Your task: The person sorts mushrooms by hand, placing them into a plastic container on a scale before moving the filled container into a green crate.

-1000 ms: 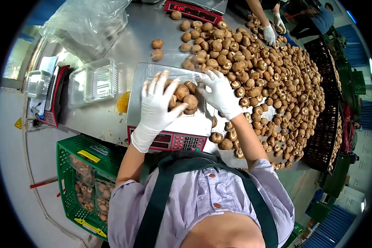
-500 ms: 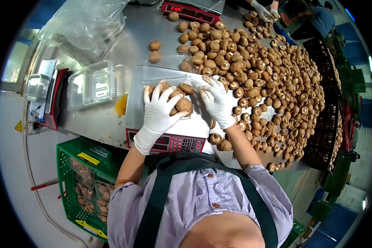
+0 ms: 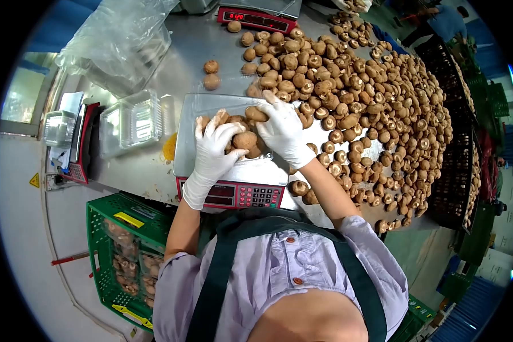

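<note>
My left hand [image 3: 214, 154], in a white glove, lies over brown shiitake mushrooms [image 3: 245, 141] with its fingers spread. They sit in a clear plastic tray, mostly hidden by my hands, on the metal plate [image 3: 187, 134] of a red digital scale [image 3: 233, 194]. From the right, my gloved right hand [image 3: 285, 130] closes its fingers on a single shiitake mushroom [image 3: 256, 114] at the tray's upper right. The tray's transparent lid [image 3: 225, 83] stands open at the far side, hard to make out.
A large heap of shiitake mushrooms [image 3: 376, 108] spreads over the right of the table. Left are clear empty boxes [image 3: 132, 122] and a plastic bag [image 3: 119, 45]. Another scale [image 3: 256, 19] stands behind. A green crate [image 3: 105, 251] holds packed trays below left. A co-worker [image 3: 447, 24] is far right.
My right hand has moved left and inward, from the tray's right edge onto a mushroom. My left hand's fingers have drawn slightly closer together. The co-worker's gloved hands have mostly left the top edge.
</note>
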The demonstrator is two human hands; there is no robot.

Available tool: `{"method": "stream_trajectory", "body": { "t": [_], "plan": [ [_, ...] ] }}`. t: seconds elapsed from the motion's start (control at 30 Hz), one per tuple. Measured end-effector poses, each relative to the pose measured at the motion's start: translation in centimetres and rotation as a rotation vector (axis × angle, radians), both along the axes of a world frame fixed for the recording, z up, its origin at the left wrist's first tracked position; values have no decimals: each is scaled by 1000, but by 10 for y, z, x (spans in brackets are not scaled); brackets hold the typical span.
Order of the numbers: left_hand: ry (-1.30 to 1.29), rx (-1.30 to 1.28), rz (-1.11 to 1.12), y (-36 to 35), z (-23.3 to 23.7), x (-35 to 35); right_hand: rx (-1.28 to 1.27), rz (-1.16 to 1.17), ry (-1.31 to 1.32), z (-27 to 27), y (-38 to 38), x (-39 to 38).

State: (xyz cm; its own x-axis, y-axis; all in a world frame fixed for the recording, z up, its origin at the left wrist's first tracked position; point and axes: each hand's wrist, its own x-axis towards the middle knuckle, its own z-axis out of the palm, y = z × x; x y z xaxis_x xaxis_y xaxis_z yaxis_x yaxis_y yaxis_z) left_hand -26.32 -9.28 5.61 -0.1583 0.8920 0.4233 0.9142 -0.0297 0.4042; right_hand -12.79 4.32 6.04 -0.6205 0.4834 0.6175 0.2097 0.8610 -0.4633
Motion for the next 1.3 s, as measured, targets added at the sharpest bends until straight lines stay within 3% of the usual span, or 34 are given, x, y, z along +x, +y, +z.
{"method": "stream_trajectory", "body": {
  "t": [0.07, 0.1, 0.17, 0.23, 0.3, 0.4, 0.43, 0.47, 0.5, 0.57, 0.63, 0.77, 0.8, 0.83, 0.87, 0.9, 0.93, 1.03, 1.1, 1.17, 1.23, 1.3],
  "plan": [
    [-92, 34, 29, 2, 0, -2, -287, -21, 165, -3, 1, 13],
    [-88, 40, 22, 4, 2, -2, -1024, 63, 198, -5, 6, 29],
    [-197, 66, 69, 7, 7, -1, -1545, 173, 544, -8, 18, 52],
    [-180, 62, 65, 12, 12, 0, -1718, 285, 669, -7, 15, 73],
    [-334, 102, 151, 20, 4, 1, -1799, 364, 711, 4, 9, 99],
    [-230, 96, 148, 34, 5, 6, -1775, 238, 791, -20, 5, 138],
    [-150, 86, 153, 38, 7, 10, -1796, 59, 735, -20, 1, 150],
    [17, -27, 192, 40, 9, 15, -1730, 23, 681, -20, -1, 162],
    [16, -28, 180, 40, 11, 17, -1665, -14, 628, -20, -4, 175],
    [299, -369, 246, 42, 13, 22, -1502, -245, 526, -5, -15, 196],
    [286, -378, 225, 37, 10, 19, -1214, -461, 319, -8, -18, 236],
    [-62, 3, 30, 34, 19, 9, -888, -1018, 379, -29, -27, 357],
    [-270, 36, 62, 33, 21, 6, -850, -1174, 332, -38, -31, 396],
    [-477, 64, 100, 31, 22, 2, -716, -1341, 216, -52, -37, 437],
    [-489, 106, 114, 30, 24, -6, -633, -1470, 56, -24, -53, 431],
    [-498, 145, 135, 27, 24, -16, -506, -1606, -64, -44, -62, 467],
    [-492, 185, 163, 24, 16, -27, -533, -1665, -162, -46, -74, 485],
    [-433, 178, 230, 13, 8, -43, -981, -1642, -368, -60, -101, 523],
    [-415, 134, 204, 8, 10, -43, -754, -1630, -621, -88, -113, 542],
    [-404, 94, 174, 6, 10, -37, -726, -1664, -629, -72, -99, 502],
    [-241, 48, 127, 9, 8, -27, -678, -1546, -226, -73, -77, 480],
    [-184, -21, 107, 13, 4, -14, -622, -1442, -90, -62, -46, 436]
  ]
}}
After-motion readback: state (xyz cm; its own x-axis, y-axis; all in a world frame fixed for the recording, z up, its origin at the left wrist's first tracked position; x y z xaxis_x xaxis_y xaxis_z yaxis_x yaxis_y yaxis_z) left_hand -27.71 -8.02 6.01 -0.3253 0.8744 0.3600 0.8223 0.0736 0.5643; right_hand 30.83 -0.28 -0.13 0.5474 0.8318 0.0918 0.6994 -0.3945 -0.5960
